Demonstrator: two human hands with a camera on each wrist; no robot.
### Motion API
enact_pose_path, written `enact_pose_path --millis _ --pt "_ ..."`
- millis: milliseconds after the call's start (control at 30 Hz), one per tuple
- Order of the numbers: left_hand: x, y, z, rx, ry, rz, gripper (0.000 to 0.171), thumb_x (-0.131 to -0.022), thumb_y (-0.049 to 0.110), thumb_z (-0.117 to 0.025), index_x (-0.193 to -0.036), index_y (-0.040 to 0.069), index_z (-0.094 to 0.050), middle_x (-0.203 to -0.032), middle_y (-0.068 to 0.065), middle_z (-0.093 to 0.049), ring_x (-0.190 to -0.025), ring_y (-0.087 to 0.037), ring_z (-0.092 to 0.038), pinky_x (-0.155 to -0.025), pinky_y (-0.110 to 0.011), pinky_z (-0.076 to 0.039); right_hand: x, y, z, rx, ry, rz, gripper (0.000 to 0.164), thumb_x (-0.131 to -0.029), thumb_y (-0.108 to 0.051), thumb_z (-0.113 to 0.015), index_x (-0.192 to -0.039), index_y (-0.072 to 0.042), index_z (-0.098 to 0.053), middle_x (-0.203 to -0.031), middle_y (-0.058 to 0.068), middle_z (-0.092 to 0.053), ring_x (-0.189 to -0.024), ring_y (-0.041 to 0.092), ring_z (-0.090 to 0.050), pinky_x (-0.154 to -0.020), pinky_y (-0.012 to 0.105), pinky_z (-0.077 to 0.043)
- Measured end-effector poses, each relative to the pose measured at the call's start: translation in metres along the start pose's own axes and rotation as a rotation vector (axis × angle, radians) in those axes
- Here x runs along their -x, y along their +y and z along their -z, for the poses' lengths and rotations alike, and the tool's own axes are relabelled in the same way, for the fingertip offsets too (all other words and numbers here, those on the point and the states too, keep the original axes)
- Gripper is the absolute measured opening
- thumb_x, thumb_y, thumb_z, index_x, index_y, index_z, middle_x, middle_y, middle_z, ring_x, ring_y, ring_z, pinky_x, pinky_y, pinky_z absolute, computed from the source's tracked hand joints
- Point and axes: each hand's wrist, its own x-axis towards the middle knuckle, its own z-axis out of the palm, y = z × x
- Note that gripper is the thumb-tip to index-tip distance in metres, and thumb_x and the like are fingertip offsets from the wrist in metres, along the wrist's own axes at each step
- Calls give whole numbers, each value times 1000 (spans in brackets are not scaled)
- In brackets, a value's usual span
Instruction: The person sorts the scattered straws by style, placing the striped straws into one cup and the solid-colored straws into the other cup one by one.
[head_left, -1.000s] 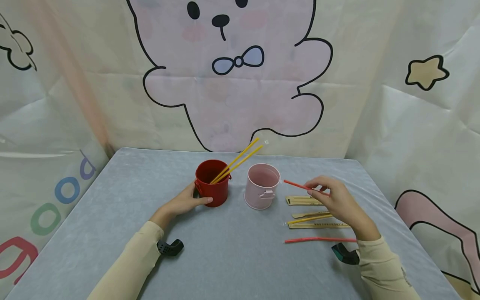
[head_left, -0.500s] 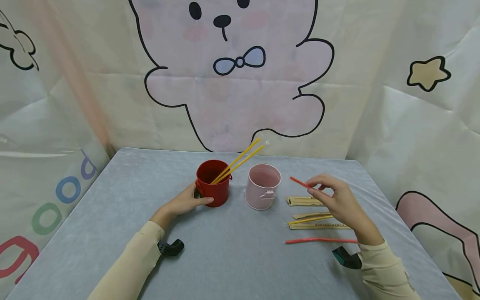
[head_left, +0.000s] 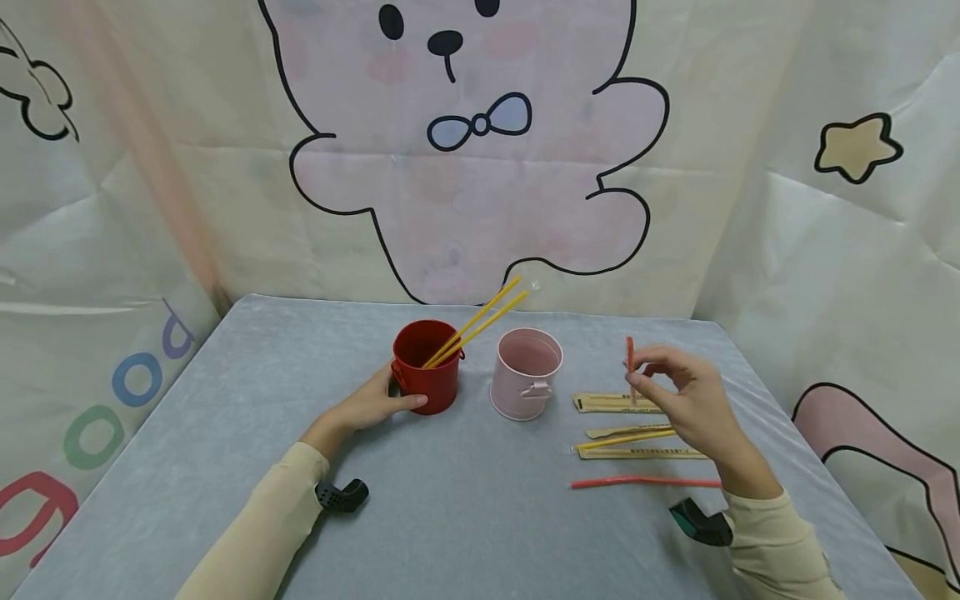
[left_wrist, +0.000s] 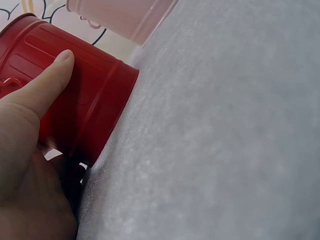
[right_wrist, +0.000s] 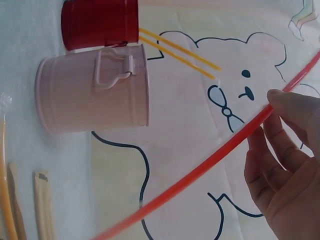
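My left hand grips a small red bucket standing on the table; its thumb lies along the bucket's side in the left wrist view, and the other fingers are hidden behind. Two yellow straws lean out of that bucket toward the right. To its right stands a pink bucket with a folded handle. Above the table at right, my right hand pinches a red straw between thumb and fingertips. In the head view that straw points nearly upright, to the right of the pink bucket.
Under and beside my right hand lie flat paper-wrapped packets, a yellow straw and another red straw. A grey cloth covers the table. A printed curtain rises behind its back edge.
The red straw in my right hand has turned from pointing left to nearly upright, and that hand has shifted slightly right. My left hand stays on the red bucket.
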Motion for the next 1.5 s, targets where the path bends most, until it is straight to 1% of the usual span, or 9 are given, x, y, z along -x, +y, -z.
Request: enact_pose_path --millis 233,400,467,733,833,967,1300,1367,1500 --pt "1 0 1 -6 2 14 86 -92 30 -75 -158 13 -23 -163 -10 -32 -152 -34 -24 -124 -65 -19 -1 -5 3 -239 46 -19 14 -87 20 -63 -99 15 -64 -101 -6 -71 -94 5 -67 -86 15 -54" --pt "2 1 0 -6 2 11 86 -92 30 -75 -158 13 -23 -163 -10 -32 -153 -33 -23 -125 -64 -17 -1 -8 5 -336 65 -75 18 -87 22 -60 -101 12 -65 -101 -4 -73 -94 7 -69 -82 16 -56" --pt "2 2 0 -9 4 10 86 -92 30 -74 -158 12 -23 -163 -10 -31 -153 -33 -22 -125 -64 -16 -1 -9 6 -352 72 -95 21 -88 22 -59 -102 9 -66 -102 -4 -74 -94 6 -69 -82 15 -56" --pt "2 2 -1 -27 6 10 85 -92 31 -74 -158 13 -23 -163 -10 -32 -153 -34 -23 -124 -65 -16 0 -12 6 -405 88 -108 23 -89 21 -59 -105 8 -67 -103 -5 -75 -94 6 -69 -77 15 -55" --pt "1 2 -1 -23 9 18 86 -92 31 -74 -159 14 -22 -163 -9 -31 -153 -33 -23 -124 -64 -17 -2 -14 5 -424 93 -116 24 -89 21 -59 -106 6 -68 -103 -5 -76 -95 6 -70 -79 16 -56" --pt "2 2 -2 -23 15 29 87 -92 31 -74 -159 15 -21 -163 -9 -31 -152 -33 -23 -124 -64 -18 -6 -16 2 -444 96 -129 26 -90 20 -58 -106 2 -70 -103 -5 -76 -97 7 -70 -83 17 -57" --pt "-1 -2 0 -24 14 29 86 -93 31 -74 -159 13 -22 -163 -9 -32 -152 -33 -23 -124 -65 -17 -25 -20 -11 -499 112 -134 27 -91 17 -59 -104 -3 -70 -99 -4 -75 -93 8 -69 -81 18 -57" --pt "-1 -2 0 -21 13 34 86 -92 31 -74 -159 14 -22 -163 -9 -32 -152 -33 -23 -124 -65 -17 -30 -20 -15 -519 131 -114 25 -91 16 -61 -103 -3 -70 -97 -3 -75 -89 9 -69 -80 19 -57" --pt "-2 -2 0 -20 14 43 86 -92 32 -75 -159 14 -23 -162 -9 -32 -152 -32 -24 -124 -64 -17 -40 -19 -24 -600 161 -55 17 -90 15 -63 -101 5 -69 -95 2 -75 -82 14 -69 -78 22 -59"
